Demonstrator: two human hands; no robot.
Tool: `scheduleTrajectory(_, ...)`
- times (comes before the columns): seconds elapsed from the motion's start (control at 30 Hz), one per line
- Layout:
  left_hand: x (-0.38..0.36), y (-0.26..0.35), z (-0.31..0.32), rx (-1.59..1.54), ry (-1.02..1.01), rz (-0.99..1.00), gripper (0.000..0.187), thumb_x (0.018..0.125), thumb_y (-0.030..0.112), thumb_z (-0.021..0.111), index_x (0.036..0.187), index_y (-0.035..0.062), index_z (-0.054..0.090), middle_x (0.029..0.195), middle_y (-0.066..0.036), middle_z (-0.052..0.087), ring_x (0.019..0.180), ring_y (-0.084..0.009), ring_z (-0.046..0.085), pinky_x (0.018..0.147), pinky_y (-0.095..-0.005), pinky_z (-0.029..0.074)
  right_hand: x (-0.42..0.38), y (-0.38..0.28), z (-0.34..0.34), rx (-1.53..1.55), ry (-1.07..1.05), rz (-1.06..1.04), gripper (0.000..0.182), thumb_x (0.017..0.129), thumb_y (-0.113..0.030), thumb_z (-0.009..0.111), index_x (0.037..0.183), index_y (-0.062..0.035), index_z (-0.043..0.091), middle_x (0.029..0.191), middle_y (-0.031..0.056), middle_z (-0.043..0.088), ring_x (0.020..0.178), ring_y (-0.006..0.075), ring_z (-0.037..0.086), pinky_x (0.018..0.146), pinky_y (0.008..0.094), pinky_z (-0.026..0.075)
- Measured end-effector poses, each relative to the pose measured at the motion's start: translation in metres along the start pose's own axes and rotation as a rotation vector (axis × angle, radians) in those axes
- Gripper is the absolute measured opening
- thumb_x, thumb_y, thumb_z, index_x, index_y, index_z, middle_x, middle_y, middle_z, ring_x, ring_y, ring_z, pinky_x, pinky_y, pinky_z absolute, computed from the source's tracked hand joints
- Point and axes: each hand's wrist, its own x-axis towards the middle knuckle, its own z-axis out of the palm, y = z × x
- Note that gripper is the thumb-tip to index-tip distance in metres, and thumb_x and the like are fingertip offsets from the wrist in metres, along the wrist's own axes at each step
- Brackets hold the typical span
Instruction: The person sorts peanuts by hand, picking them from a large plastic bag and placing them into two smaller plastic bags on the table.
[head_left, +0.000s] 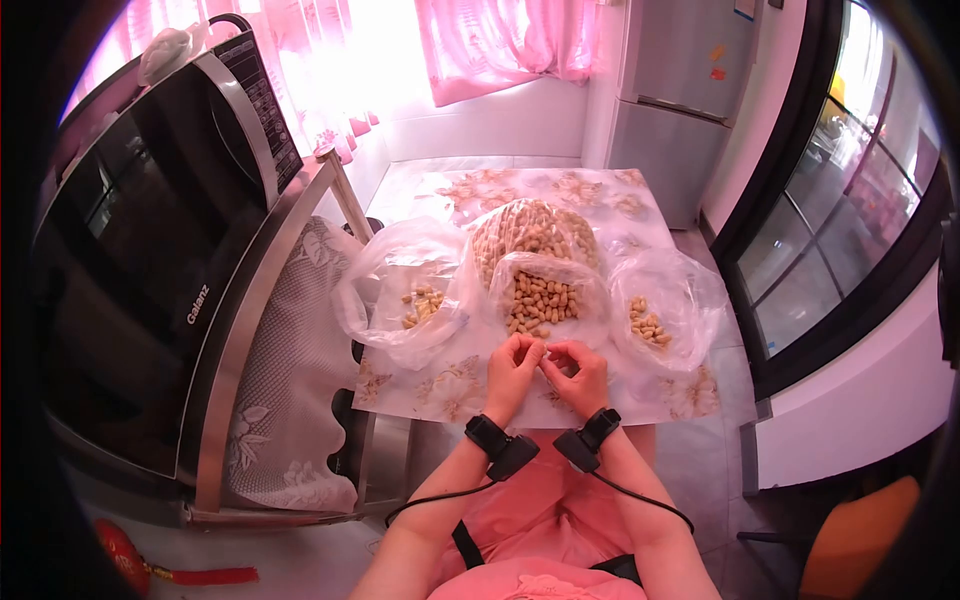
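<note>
My left hand (pixel 513 368) and my right hand (pixel 577 376) meet fingertip to fingertip just in front of a big clear bag of peanuts (pixel 545 297). Both are closed in a pinch; whatever is between the fingertips is too small to make out. On the left side an open plastic bag (pixel 375 290) holds a small heap of peanuts (pixel 424 304). Another open bag (pixel 695 300), on the right, has peanuts (pixel 648 324) in it too. Black bands with small devices sit on both wrists.
A flower-patterned cloth covers the table (pixel 450 395). A microwave (pixel 150 250) on a metal rack stands at the left. Behind are pink curtains (pixel 510 45) and a grey fridge (pixel 665 110). A black-framed glass door (pixel 850 200) is at the right, an orange chair (pixel 860 540) below it.
</note>
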Motion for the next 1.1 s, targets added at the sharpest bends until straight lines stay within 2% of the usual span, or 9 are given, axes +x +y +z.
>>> scheduleTrajectory(0.13,-0.008,0.006,0.001,0.153,0.022,0.059,0.016,0.099,0.017,0.064,0.099,0.0011,0.067,0.085,0.002,0.066,0.078,-0.0049,0.059,0.072,-0.0225,0.049,-0.002,0.0,0.002,-0.008,-0.001,0.002,0.015,0.087,-0.009,0.077,0.099,-0.0022,0.071,0.084,0.0059,0.071,0.071,0.0116,0.068,0.064,0.0256,0.053)
scheduleTrajectory(0.17,-0.008,0.004,-0.001,0.152,0.025,0.056,0.016,0.099,0.017,0.064,0.099,0.0011,0.067,0.085,0.002,0.066,0.078,-0.0049,0.059,0.072,-0.0225,0.049,-0.002,-0.002,0.002,-0.008,-0.005,0.004,0.015,0.087,-0.009,0.077,0.099,-0.0022,0.071,0.084,0.0059,0.071,0.071,0.0116,0.068,0.064,0.0256,0.053)
scheduleTrajectory(0.23,-0.007,0.0,-0.003,0.144,0.019,0.085,0.015,0.1,0.016,0.063,0.1,0.0005,0.067,0.086,0.002,0.067,0.079,-0.0053,0.059,0.072,-0.0224,0.049,0.0,-0.006,0.001,-0.01,-0.015,0.003,0.015,0.087,-0.014,0.075,0.097,-0.0028,0.071,0.083,0.0095,0.07,0.068,0.0185,0.068,0.062,0.0307,0.053)
scheduleTrajectory(0.37,-0.009,-0.001,-0.003,0.152,0.021,0.104,0.015,0.1,0.015,0.062,0.102,0.0004,0.067,0.087,0.001,0.067,0.08,-0.0055,0.059,0.073,-0.0225,0.049,0.0,-0.007,0.001,0.008,0.0,-0.006,0.015,0.089,-0.015,0.074,0.097,-0.0022,0.071,0.083,0.0098,0.07,0.068,0.0189,0.068,0.062,0.0309,0.053)
scheduleTrajectory(0.43,-0.01,0.0,-0.003,0.145,0.045,0.139,0.015,0.098,0.013,0.064,0.104,-0.0001,0.068,0.087,-0.004,0.07,0.08,-0.0091,0.064,0.073,-0.0257,0.052,0.0,-0.009,0.0,0.013,-0.003,0.007,0.015,0.09,-0.014,0.073,0.097,-0.0019,0.071,0.084,0.01,0.071,0.07,0.0195,0.068,0.063,0.0308,0.053)
scheduleTrajectory(0.7,-0.011,0.002,-0.001,0.129,0.021,0.156,0.017,0.098,0.01,0.062,0.11,-0.0006,0.068,0.094,-0.002,0.07,0.085,-0.0082,0.062,0.077,-0.0243,0.051,0.0,-0.003,0.001,0.015,-0.025,0.012,0.015,0.088,-0.013,0.071,0.097,-0.0009,0.07,0.085,0.0124,0.07,0.072,0.0227,0.068,0.067,0.0323,0.053)
scheduleTrajectory(0.8,-0.011,0.002,-0.002,0.16,0.033,0.188,0.014,0.096,0.009,0.064,0.106,0.0,0.068,0.091,-0.006,0.072,0.082,-0.0115,0.067,0.075,-0.0269,0.053,0.0,-0.003,-0.001,0.0,-0.053,0.008,0.015,0.088,-0.013,0.072,0.097,-0.001,0.07,0.085,0.0117,0.07,0.072,0.0217,0.068,0.067,0.0317,0.053)
scheduleTrajectory(0.87,-0.012,0.003,-0.001,0.134,0.041,0.196,0.013,0.096,0.01,0.065,0.104,0.0001,0.068,0.09,-0.006,0.071,0.081,-0.0117,0.067,0.074,-0.0273,0.053,0.0,-0.003,-0.001,0.019,-0.062,0.007,0.015,0.09,-0.011,0.071,0.1,0.0004,0.071,0.086,0.0073,0.072,0.076,0.0126,0.067,0.07,0.0272,0.054)
scheduleTrajectory(1.1,-0.013,0.0,-0.004,0.151,0.011,0.167,0.013,0.097,0.009,0.064,0.106,0.0,0.066,0.094,-0.002,0.069,0.086,-0.0081,0.063,0.079,-0.0243,0.052,0.001,0.0,-0.004,0.159,-0.054,0.119,0.014,0.089,-0.01,0.072,0.099,-0.0003,0.073,0.085,0.004,0.073,0.076,0.0095,0.067,0.07,0.0253,0.053)
